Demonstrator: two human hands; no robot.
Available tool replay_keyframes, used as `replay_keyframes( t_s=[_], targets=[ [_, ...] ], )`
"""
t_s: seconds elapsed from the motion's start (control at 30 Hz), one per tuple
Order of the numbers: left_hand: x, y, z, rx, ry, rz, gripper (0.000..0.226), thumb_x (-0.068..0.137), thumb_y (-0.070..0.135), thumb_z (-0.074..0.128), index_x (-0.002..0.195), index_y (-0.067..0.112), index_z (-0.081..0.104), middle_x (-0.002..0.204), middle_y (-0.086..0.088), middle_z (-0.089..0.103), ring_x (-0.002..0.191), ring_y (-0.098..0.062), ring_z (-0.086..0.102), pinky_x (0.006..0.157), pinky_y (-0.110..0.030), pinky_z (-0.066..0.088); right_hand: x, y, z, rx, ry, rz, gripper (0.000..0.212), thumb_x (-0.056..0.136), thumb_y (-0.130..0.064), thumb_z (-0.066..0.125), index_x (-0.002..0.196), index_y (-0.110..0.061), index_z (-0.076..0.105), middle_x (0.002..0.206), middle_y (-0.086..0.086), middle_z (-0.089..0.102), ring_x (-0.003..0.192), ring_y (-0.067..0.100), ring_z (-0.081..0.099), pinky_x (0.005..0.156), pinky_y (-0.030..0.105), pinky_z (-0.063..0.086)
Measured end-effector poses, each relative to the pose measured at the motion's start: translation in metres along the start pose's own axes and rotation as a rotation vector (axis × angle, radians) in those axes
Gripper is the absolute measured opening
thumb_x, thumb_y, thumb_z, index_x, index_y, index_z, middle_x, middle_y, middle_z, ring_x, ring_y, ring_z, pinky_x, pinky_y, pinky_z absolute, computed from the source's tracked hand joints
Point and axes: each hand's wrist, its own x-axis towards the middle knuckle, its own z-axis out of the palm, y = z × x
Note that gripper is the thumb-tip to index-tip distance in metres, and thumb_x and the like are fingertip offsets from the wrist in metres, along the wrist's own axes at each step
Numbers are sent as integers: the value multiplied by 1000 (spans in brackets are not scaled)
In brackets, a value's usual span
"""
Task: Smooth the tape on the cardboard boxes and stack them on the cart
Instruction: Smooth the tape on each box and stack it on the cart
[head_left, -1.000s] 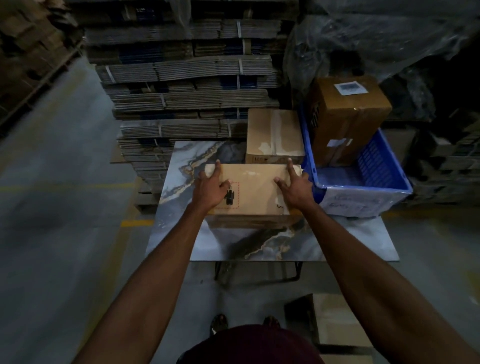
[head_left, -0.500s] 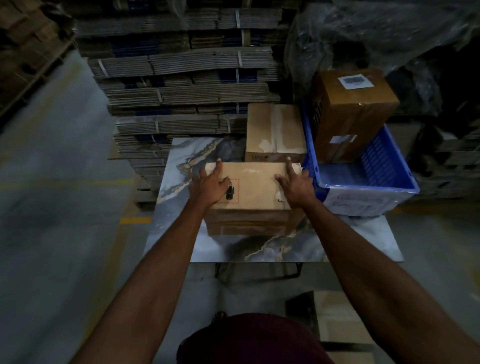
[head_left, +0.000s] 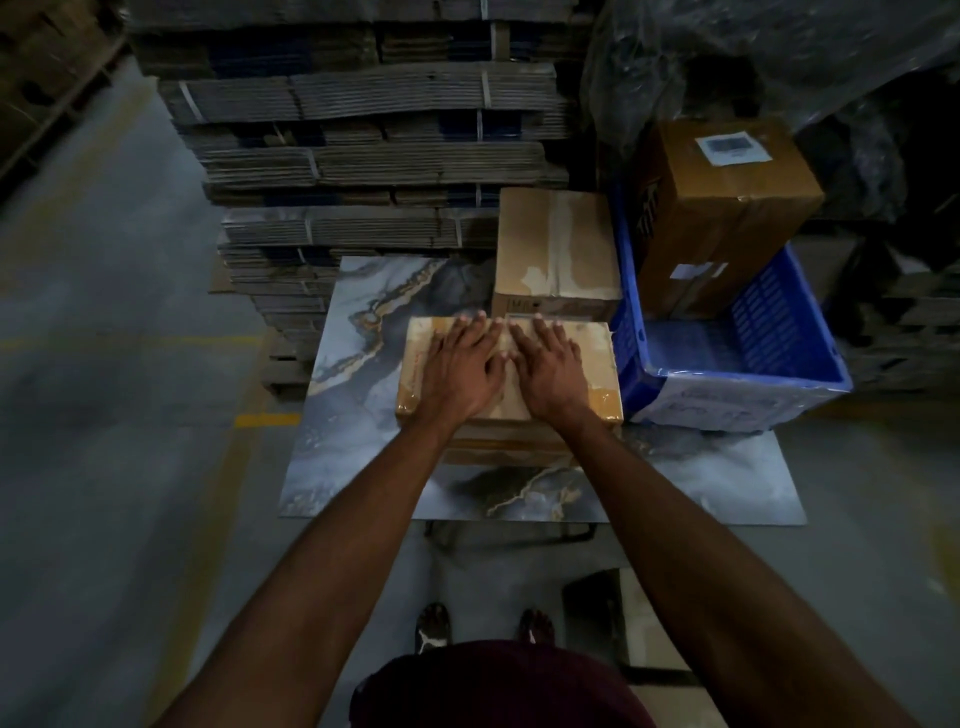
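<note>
Both hands (head_left: 506, 366) flat — side by side — atop cardboard box (head_left: 597, 353)

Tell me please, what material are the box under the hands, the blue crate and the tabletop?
Box: brown cardboard, with glossy tape at its edges. Blue crate: probably rigid plastic, its wall perforated. Tabletop: glossy marble-patterned slab, whether stone, tile or laminate is unclear.
</note>
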Motion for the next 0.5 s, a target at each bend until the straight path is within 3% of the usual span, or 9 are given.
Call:
replay_keyframes(
  t_s=[0.13,0.3,0.5],
  targets=[
    [5,4,-6,42,-60,0,59,104,49,29,159,30,20,168,1,13,154,-23,12,123,-49,15,3,-1,-7,-41,-7,-24,54,108,-50,29,160,-35,25,169,5,15,156,33,10,124,50,14],
    [1,-17,-11,12,-35,104,61,103,55,38,157,30,29,166,-3,21,151,-24,21,121,-40,17,-1,29,-20,38,-38,-104,54,107,-50,40,158,-33,33,168,-2,22,155,24,16,123,40,18],
    [3,-11,-18,21,-75,81,62,103,56,37,158,28,28,166,-5,20,152,-25,20,122,-40,15,-2,23,-15,19,1,-84,54,108,-48,37,158,-29,34,167,1,25,155,25,20,125,44,19]
  ],
)
